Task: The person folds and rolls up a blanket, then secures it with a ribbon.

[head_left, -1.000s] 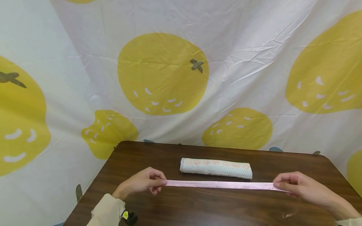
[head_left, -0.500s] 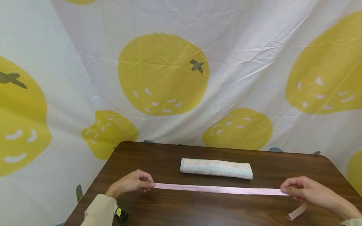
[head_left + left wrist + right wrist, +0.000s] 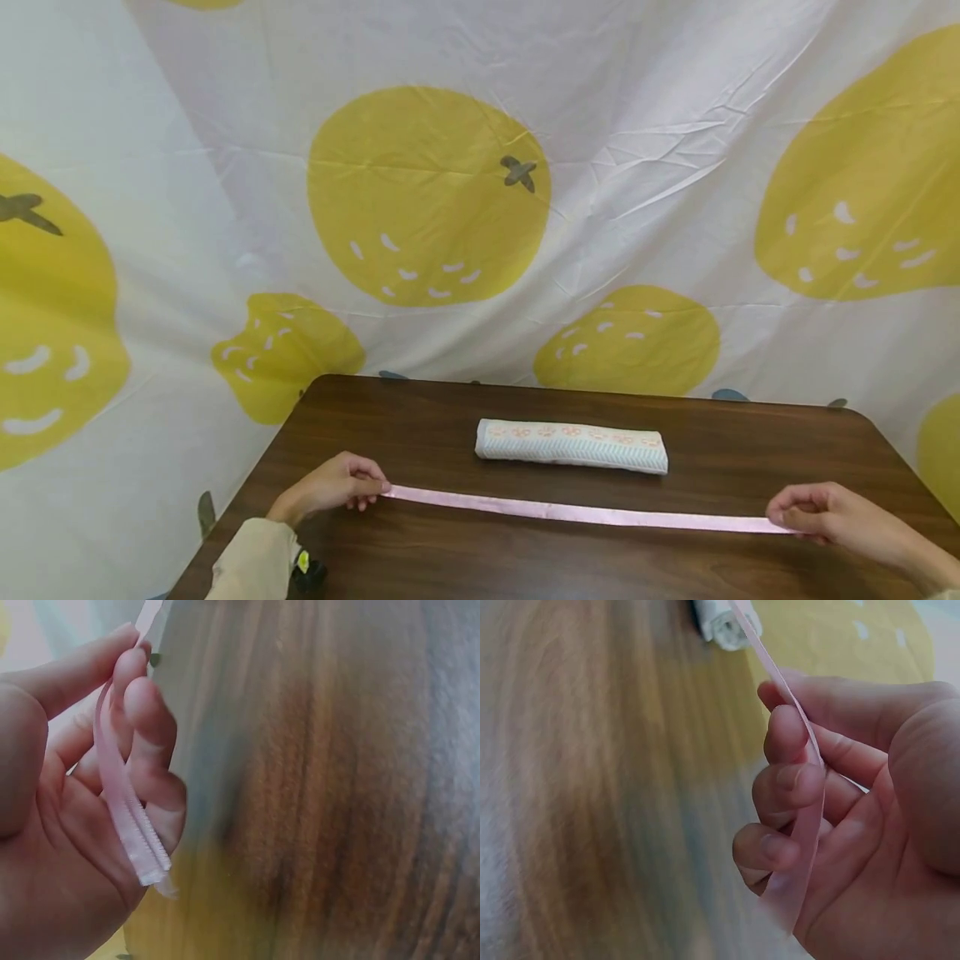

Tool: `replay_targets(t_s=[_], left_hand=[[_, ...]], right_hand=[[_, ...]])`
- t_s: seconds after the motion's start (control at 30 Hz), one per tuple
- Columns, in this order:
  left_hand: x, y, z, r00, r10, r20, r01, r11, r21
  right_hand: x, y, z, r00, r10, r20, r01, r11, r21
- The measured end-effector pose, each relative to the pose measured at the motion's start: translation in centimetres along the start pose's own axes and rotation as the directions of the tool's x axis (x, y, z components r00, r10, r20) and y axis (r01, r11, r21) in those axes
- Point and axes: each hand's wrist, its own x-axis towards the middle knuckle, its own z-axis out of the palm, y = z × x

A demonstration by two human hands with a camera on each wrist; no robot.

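A pink satin ribbon (image 3: 577, 513) stretches nearly straight between both hands in the head view, sloping slightly down to the right. My left hand (image 3: 341, 485) pinches it near one end between thumb and fingers. In the left wrist view the short tail of the ribbon (image 3: 124, 795) hangs across the palm, its cut end frayed. The other end is pinched by my right hand (image 3: 832, 517). In the right wrist view that tail of the ribbon (image 3: 804, 832) runs down between the curled fingers and the palm. Behind the ribbon lies a rolled towel (image 3: 572, 447), pale with orange and blue patterns.
The dark wooden table (image 3: 420, 417) has rounded far corners. A white curtain (image 3: 645, 150) printed with yellow fruit hangs behind and beside it. A black wrist strap (image 3: 307, 575) with a yellow mark shows at the left sleeve.
My hands have moved apart, left hand leftward and right hand rightward and down. A longer span of ribbon now shows between them. The rolled towel has stayed in place.
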Motion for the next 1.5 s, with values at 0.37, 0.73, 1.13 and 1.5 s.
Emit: replay_targets(t_s=[0.37,0.73,1.13,1.5], left_hand=[[-0.1,-1.4,0.3,0.998,-0.005,-0.058,0.003,0.999,-0.033],[0.2,-2.1,0.7,0.997,-0.033,-0.075,0.031,0.999,-0.034],[0.2,-1.6,0.5,0.991,-0.079,-0.104,0.078,0.997,-0.021],[0.1,1.0,1.1,0.9,-0.081,-0.427,0.265,0.882,0.39]], right_hand=[[-0.1,3.4,0.7,0.998,-0.032,-0.047,0.028,0.997,-0.071],[-0.8,4.2,1.8,0.983,0.031,-0.183,-0.072,0.972,-0.225],[-0.5,4.1,2.3,0.957,-0.055,-0.284,-0.043,0.943,-0.329],[0.7,2.4,2.4,0.935,-0.193,-0.298,-0.026,0.801,-0.598]])
